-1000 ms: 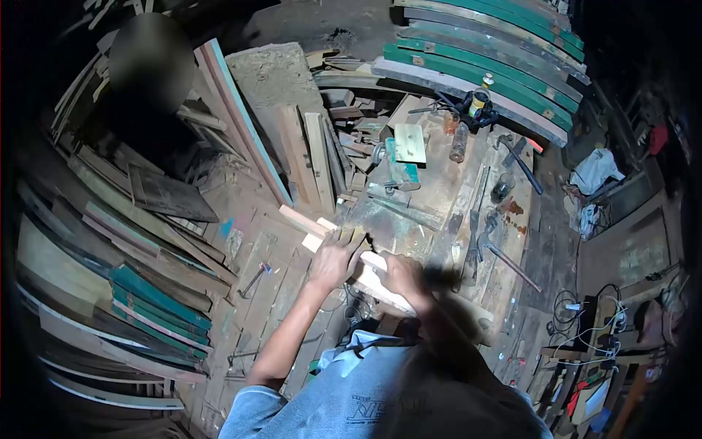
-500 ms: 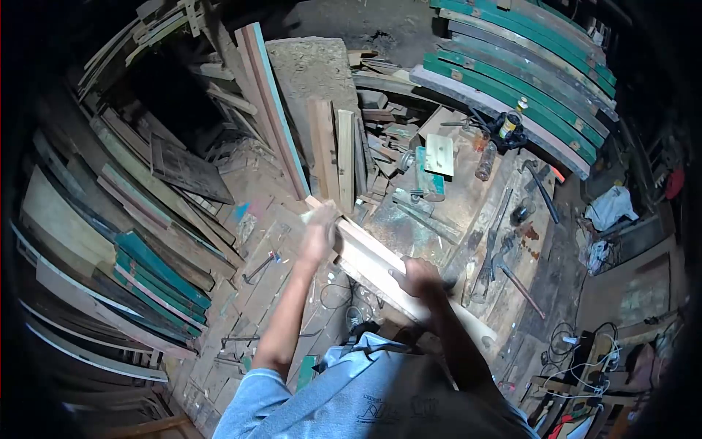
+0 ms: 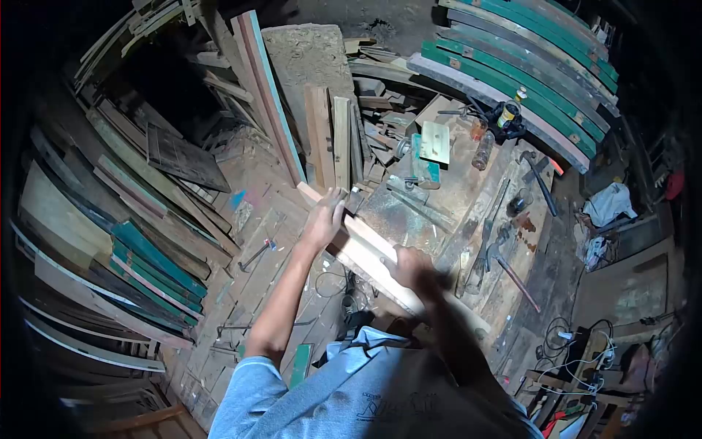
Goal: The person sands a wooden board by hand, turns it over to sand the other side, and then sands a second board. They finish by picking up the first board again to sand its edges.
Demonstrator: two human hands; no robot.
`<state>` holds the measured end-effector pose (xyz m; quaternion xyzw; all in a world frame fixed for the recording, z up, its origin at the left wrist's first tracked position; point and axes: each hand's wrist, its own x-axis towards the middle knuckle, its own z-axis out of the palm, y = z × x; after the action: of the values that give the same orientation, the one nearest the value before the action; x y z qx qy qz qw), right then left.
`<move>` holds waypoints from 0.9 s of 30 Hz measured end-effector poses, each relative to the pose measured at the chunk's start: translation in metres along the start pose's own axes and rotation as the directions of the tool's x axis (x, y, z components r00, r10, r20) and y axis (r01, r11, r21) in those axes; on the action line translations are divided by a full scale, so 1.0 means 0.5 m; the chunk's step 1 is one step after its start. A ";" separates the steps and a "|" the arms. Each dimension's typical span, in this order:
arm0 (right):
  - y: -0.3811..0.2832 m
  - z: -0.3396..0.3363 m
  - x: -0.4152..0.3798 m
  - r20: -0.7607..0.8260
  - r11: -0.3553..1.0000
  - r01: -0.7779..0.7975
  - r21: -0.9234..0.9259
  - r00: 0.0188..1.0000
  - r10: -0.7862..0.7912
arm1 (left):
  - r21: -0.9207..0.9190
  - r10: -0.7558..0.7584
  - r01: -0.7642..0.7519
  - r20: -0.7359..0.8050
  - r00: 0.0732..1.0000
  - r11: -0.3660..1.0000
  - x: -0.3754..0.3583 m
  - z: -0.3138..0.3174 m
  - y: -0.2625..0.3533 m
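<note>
A narrow light wooden strip [image 3: 369, 235] runs diagonally in front of me, lying along a wider pale board [image 3: 376, 272]. My left hand [image 3: 325, 219] is closed over the strip near its far end, with the tip sticking out past the fingers. Further down, my right hand [image 3: 411, 268] grips the strip's nearer part, thumb on the board side. The right forearm covers much of the board's near end, which rests on the workbench [image 3: 409, 238].
A hammer [image 3: 540, 186], a second hammer with a reddish handle [image 3: 515, 282], a glass [image 3: 520, 201] and bottles [image 3: 506, 115] stand or lie on the bench's right side. Green planks [image 3: 504, 69] are stacked behind. Upright boards [image 3: 319, 135] lean ahead; more timber [image 3: 146, 252] leans at left.
The strip has slid slightly away toward the upper left, along with my right hand. More of its far tip shows past my left hand, which was blurred before.
</note>
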<state>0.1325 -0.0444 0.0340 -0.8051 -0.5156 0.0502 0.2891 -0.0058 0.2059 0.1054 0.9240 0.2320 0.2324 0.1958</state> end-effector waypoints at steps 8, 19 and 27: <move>0.017 0.010 -0.009 0.034 0.999 -0.031 0.040 0.999 0.030 | -0.159 0.283 -0.246 0.288 0.915 0.956 -0.159 0.076 0.150; -0.014 -0.032 0.021 0.228 0.992 -0.125 0.006 0.966 0.120 | -0.186 0.112 -0.103 0.038 0.993 0.977 -0.166 0.106 0.159; -0.019 -0.033 0.013 0.094 0.998 -0.048 0.030 0.995 0.045 | 0.067 -0.024 0.035 -0.158 0.987 0.997 -0.027 0.023 -0.032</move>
<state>0.1343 -0.0427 0.0542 -0.8089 -0.5086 0.1027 0.2765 -0.0161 0.2090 0.0840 0.9055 0.2684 0.2934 0.1478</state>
